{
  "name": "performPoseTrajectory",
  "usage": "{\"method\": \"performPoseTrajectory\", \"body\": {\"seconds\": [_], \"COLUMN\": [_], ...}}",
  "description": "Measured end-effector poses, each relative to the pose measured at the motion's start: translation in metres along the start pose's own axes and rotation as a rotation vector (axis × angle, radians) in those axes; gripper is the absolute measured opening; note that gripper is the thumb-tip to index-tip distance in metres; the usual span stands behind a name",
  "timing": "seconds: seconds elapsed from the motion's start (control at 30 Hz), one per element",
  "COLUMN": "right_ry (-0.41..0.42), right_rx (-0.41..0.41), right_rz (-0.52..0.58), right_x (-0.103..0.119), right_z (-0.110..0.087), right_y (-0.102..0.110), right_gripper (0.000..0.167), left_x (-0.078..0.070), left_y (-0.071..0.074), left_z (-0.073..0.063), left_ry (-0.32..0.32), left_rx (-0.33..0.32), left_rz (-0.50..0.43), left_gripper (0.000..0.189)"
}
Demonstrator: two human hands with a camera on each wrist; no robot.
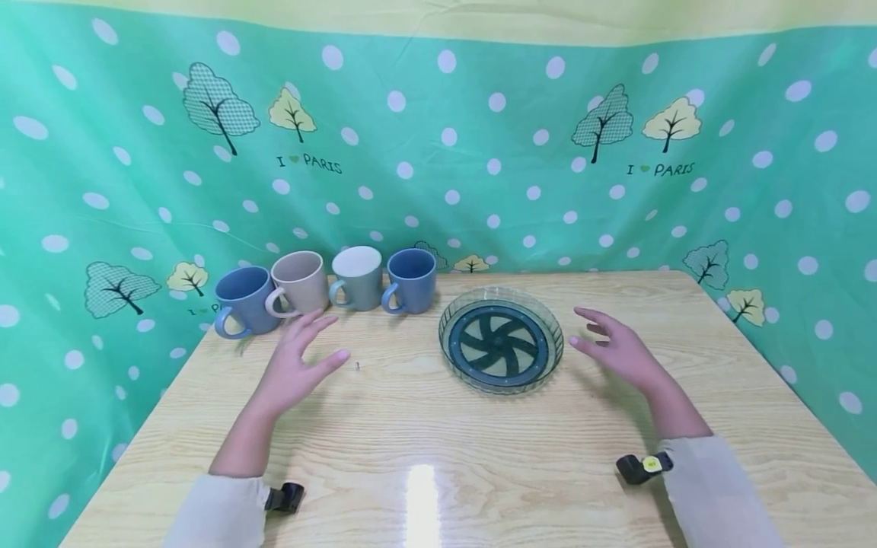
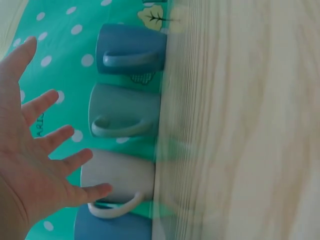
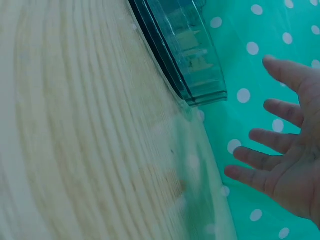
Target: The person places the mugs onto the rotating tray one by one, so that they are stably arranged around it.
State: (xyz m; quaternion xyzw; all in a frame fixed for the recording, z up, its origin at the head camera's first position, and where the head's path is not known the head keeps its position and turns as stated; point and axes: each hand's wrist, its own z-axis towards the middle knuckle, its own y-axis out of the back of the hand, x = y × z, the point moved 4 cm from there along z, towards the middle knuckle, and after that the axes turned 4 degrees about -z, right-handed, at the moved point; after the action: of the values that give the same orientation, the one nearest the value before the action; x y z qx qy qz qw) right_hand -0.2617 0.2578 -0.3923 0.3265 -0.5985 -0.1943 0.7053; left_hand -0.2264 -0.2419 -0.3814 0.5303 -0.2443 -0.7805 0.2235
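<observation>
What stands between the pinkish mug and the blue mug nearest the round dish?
A grey-green mug stands between the pinkish mug and that blue mug; both the head view and the left wrist view show it.

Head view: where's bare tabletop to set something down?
Pale wood-grain table: front middle, in front of the round, clear-plastic dish; right rear corner, between dish and green polka-dot cloth, beyond the right hand. Crowded: left rear, where a blue mug, pinkish-beige mug, grey-green mug and second blue mug stand in a row, left hand nearby.
</observation>
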Motion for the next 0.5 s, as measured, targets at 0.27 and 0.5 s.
{"method": "performPoseTrajectory", "body": {"seconds": [0.27,0.5], "right_ry": [-0.046,-0.055], "right_rx": [0.023,0.06], "right_rz": [0.152,0.264], "right_x": [-0.001,-0.005], "right_z": [0.009,0.014], "right_y": [-0.008,-0.012], "right_gripper": [0.06,0.062], "left_x": [-0.008,-0.012], "left_y": [-0.012,-0.019], "left_z": [0.009,0.017], "left_ry": [0.011,0.021], "left_rx": [-0.021,-0.037], "left_rz": [-0.066,-0.149], "left_gripper": [0.062,0.061]}}
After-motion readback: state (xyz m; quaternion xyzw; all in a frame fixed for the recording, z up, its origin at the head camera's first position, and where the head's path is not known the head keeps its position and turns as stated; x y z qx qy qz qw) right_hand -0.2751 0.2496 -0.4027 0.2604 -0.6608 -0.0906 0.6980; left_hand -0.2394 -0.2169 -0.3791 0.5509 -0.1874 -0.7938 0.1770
